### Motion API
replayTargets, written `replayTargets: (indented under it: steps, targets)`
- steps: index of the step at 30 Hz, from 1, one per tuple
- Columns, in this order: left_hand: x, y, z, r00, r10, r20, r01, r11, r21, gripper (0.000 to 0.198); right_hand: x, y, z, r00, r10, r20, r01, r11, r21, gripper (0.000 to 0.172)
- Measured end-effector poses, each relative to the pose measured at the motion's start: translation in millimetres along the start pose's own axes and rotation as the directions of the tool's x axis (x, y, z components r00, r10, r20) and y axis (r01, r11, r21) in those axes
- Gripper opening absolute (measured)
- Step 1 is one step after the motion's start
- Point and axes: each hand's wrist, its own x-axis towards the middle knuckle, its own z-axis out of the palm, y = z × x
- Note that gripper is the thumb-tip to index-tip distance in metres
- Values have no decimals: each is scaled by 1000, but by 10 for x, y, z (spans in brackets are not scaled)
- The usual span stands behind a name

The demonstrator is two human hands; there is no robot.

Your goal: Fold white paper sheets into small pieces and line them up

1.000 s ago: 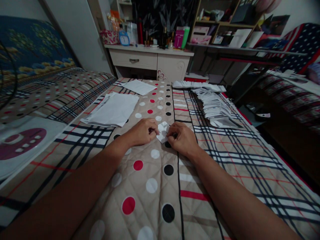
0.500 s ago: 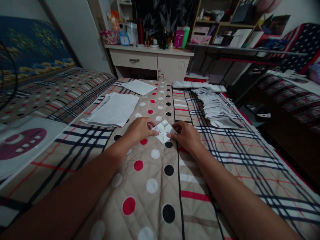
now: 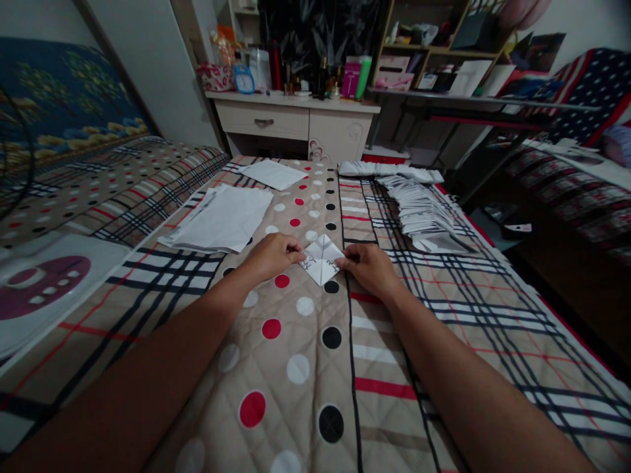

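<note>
Now the small folded paper (image 3: 321,260) lies flat on the quilted bedspread (image 3: 276,401), turned like a diamond between our hands: our left hand (image 3: 273,255) pinches its left corner, our right hand (image 3: 371,266) its right corner, fingertips closed on the sheet. We judge it featherlight, thin and limp, quick to crease or tear, best held at corners and folded edges. Loose white sheets (image 3: 221,217) lie to the left, a row of folded pieces (image 3: 419,210) to the right
</note>
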Motion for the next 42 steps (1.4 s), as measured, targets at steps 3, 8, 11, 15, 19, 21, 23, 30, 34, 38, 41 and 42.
replayTargets:
  steps: [3,8,11,15,19,21,23,30,34,38,41,42]
  targets:
    - [5,-24,8,1000,16,-3,-16,999,-29,17,18,89,63,1000,-5,-1,6,978,210,15]
    - [30,-75,65,995,-6,-102,-17,976,-216,13,42,104,172,1000,16,25,-29,728,685,18]
    - [34,-93,103,987,-21,-158,-36,936,-349,13,33,30,175,999,40,12,-32,556,831,29]
    - [-10,-34,112,968,94,-234,-132,979,-156,19,7,-32,161,994,75,-74,28,484,875,39]
    - [-121,196,66,874,413,-257,-308,878,366,30,1,-25,169,979,138,-150,64,491,869,33]
    - [-187,339,43,837,499,-224,-347,800,489,35,-1,-16,167,969,170,-178,72,497,865,30]
    - [-242,459,33,827,535,-173,-376,755,537,35,-6,-15,161,960,195,-202,76,511,856,28]
    - [-272,544,71,819,557,-138,-361,687,630,21,-31,-76,193,955,132,-266,150,559,816,18]
    - [-214,444,107,812,529,-246,-370,793,485,14,-59,-115,209,954,57,-293,220,528,820,20]
    - [-127,355,133,849,155,-506,-219,973,-69,7,-42,-82,192,883,116,-454,318,564,762,25]
    - [-96,354,153,913,-198,-358,-51,814,-579,20,-6,-42,201,869,152,-471,302,591,748,33]
    - [-97,367,162,932,-245,-267,-8,722,-692,24,3,-36,211,893,151,-425,271,573,773,37]
